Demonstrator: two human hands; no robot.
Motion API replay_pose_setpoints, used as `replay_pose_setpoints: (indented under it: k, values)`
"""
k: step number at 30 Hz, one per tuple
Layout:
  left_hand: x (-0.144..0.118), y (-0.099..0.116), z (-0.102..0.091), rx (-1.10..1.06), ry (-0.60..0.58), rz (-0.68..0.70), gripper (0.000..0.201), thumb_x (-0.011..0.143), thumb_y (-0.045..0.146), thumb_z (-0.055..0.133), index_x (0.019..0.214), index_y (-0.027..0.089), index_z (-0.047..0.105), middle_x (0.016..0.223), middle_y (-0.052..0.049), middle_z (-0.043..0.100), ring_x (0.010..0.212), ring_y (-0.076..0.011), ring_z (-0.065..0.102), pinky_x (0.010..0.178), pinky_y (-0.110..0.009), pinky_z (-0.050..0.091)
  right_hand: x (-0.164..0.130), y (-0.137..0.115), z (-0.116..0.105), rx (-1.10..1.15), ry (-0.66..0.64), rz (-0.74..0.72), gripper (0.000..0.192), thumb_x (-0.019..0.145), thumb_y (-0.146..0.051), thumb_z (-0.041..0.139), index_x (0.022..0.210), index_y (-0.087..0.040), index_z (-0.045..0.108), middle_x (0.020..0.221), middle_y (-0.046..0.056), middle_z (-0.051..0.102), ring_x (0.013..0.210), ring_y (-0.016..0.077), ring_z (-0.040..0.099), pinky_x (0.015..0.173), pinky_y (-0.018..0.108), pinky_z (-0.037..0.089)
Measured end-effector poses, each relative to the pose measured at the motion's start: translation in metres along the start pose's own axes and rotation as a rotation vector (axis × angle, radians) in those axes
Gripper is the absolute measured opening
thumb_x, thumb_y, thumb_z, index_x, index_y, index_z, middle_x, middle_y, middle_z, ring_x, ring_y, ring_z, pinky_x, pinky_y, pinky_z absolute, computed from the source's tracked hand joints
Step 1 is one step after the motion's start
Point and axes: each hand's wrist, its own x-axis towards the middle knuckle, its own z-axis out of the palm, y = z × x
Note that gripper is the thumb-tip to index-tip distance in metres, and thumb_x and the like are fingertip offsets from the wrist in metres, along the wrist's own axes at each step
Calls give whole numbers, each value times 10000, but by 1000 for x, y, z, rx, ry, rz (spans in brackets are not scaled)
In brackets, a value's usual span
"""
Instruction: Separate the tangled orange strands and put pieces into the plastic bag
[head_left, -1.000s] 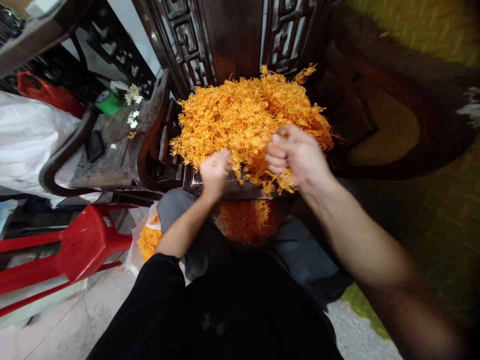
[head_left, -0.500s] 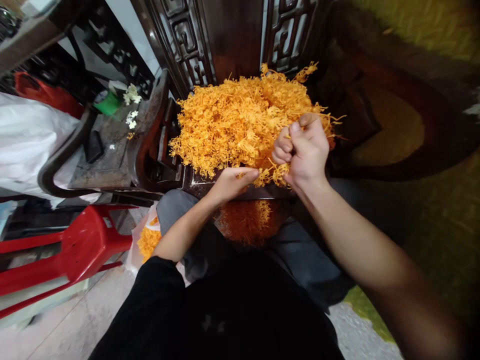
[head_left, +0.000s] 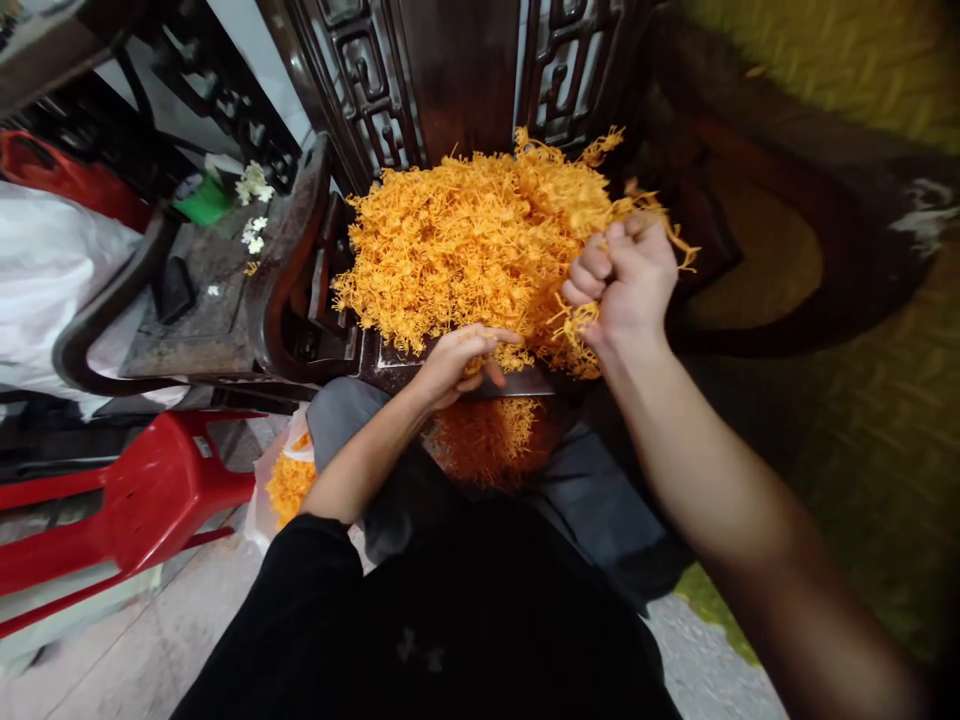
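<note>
A big heap of orange stringy pieces, branched like thin flower sprays, covers the seat of a dark wooden chair. My right hand is closed in a fist at the heap's right side. Orange strands stick out above and below its fingers. At the heap's front edge is my left hand, index finger stretched forward and the other fingers loosely curled. Bits of orange show between its fingers, though how firmly they are held is hard to make out.
The dark chair's carved back rises behind the heap. To the left stand a second wooden chair with a green roll and small white flowers, a red plastic stool, and a plastic bag of orange pieces on the floor.
My right hand has moved slightly right and down, still closed on orange strands. The index finger of my left hand has straightened and the thumb has come away from it.
</note>
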Motion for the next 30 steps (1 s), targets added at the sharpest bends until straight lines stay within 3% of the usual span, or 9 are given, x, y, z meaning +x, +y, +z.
replay_pose_setpoints:
  k: [3,6,9,12,16,20,22,25,30]
  values:
    - [4,1,-6,-59,2,9,253,777,320,675,800,205,452,1084,-83,785,460,-48,549,362,-207,107,-12,3,12,-22,-67,61,525,735,-426,881,850,-304,383,595,-70,303,507,125,116,488,304,57]
    - [3,4,-10,-134,-14,5,307,729,257,720,975,223,538,917,-16,752,424,-50,464,378,-202,82,-17,5,15,-59,-88,46,478,800,-437,844,858,-310,387,615,-53,309,515,144,136,493,310,74]
    - [3,4,-7,-129,-99,-78,438,781,343,823,1161,227,637,715,49,582,437,-43,371,408,-196,79,-20,8,19,-64,-34,-6,483,814,-485,822,862,-309,375,634,-40,323,526,157,165,503,312,91]
    - [4,2,4,-83,-155,-157,461,789,557,876,980,177,698,627,73,396,452,-37,299,422,-206,77,-27,11,29,-29,44,-26,511,792,-480,829,880,-305,357,646,-43,343,529,153,197,503,305,132]
    - [9,-5,22,-61,-62,-130,610,865,783,695,806,186,583,635,53,415,428,-35,266,416,-224,82,-39,19,45,-104,61,-50,536,808,-564,786,920,-311,327,681,-44,350,528,156,254,482,282,187]
    - [11,-8,25,89,20,0,691,783,831,728,687,222,414,568,86,336,446,-44,259,434,-239,177,-48,29,48,-122,-54,-7,540,820,-642,767,988,-335,356,678,-47,357,509,150,257,450,262,159]
    - [10,-6,20,232,18,92,686,787,826,714,654,208,449,568,70,378,488,-59,313,469,-247,241,-50,31,48,-51,-146,41,524,828,-603,791,1022,-347,377,662,-56,372,491,136,223,443,264,121]
    - [2,1,15,439,-50,183,636,910,765,594,672,175,587,581,36,463,544,-90,411,532,-255,326,-48,29,49,-33,-182,98,492,831,-542,807,992,-340,388,632,-67,354,482,130,182,446,269,90]
    - [-19,10,13,465,-281,83,558,964,673,589,704,180,595,579,37,489,521,-91,427,536,-255,328,-11,17,37,40,50,114,574,678,-427,887,852,-301,355,614,-63,287,524,137,157,483,292,98]
